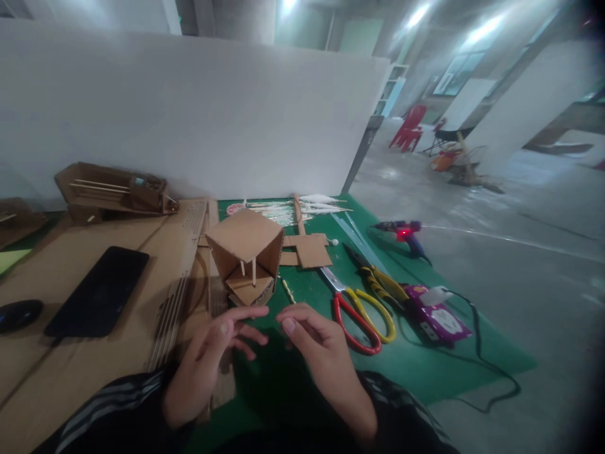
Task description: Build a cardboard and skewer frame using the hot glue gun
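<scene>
Both of my hands hover over the green mat near the table's front edge. My left hand point(227, 337) has its fingers spread and holds nothing; it is just in front of a cardboard box-like structure point(246, 243) with thin sticks standing inside. To its right, my right hand point(314, 337) has curled fingers, thumb near the fingertips; whether something small is between them I cannot make out. Beyond my right hand lies a short twisted yellowish piece point(287, 289). Scissors point(363, 321) with red and yellow handles lie right of my right hand.
Pliers point(378, 277), a glue gun point(401, 232) with a red light and a purple power block point(437, 318) with a cable are at the right. Flat cardboard pieces point(314, 251) lie behind. A black tablet point(99, 293) and a cardboard model point(116, 189) are at the left.
</scene>
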The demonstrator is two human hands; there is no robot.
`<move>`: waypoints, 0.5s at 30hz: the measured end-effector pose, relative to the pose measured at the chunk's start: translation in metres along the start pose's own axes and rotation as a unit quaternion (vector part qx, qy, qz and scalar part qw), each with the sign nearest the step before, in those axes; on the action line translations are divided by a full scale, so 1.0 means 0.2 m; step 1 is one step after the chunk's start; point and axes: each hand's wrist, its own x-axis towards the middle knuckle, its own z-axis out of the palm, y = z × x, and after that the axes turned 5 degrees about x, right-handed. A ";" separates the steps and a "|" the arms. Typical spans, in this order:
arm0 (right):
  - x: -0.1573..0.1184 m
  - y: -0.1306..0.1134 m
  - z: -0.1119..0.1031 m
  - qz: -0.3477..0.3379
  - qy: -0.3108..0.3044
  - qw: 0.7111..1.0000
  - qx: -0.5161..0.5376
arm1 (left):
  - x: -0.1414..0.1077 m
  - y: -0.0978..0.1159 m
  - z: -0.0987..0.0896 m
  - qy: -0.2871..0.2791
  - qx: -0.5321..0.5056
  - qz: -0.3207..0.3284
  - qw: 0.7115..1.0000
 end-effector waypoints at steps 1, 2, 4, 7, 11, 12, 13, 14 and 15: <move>0.00 0.00 0.00 0.010 0.000 1.000 0.008 | 0.00 0.00 0.00 -0.002 -0.002 0.006 1.000; 0.00 0.00 0.00 0.018 0.001 1.000 0.012 | 0.00 0.00 0.00 -0.003 -0.004 0.011 1.000; 0.00 0.00 0.01 0.029 0.000 1.000 0.005 | -0.01 0.00 -0.01 -0.005 -0.009 0.015 1.000; -0.01 -0.01 0.03 0.009 -0.013 0.999 -0.037 | 0.00 -0.01 -0.02 -0.022 -0.030 0.013 0.999; -0.03 -0.01 0.06 -0.083 -0.048 0.988 -0.124 | 0.02 -0.02 -0.04 -0.063 -0.074 -0.007 0.995; -0.03 0.00 0.07 -0.103 -0.054 0.982 -0.145 | 0.03 -0.02 -0.04 -0.070 -0.082 -0.009 0.994; -0.03 0.01 0.07 -0.120 -0.057 0.977 -0.166 | 0.03 -0.03 -0.04 -0.076 -0.087 -0.010 0.993; -0.03 0.02 0.08 -0.132 -0.058 0.972 -0.184 | 0.03 -0.03 -0.04 -0.081 -0.089 -0.009 0.993; -0.03 0.04 0.08 -0.143 -0.058 0.967 -0.201 | 0.02 -0.03 -0.04 -0.086 -0.091 -0.010 0.992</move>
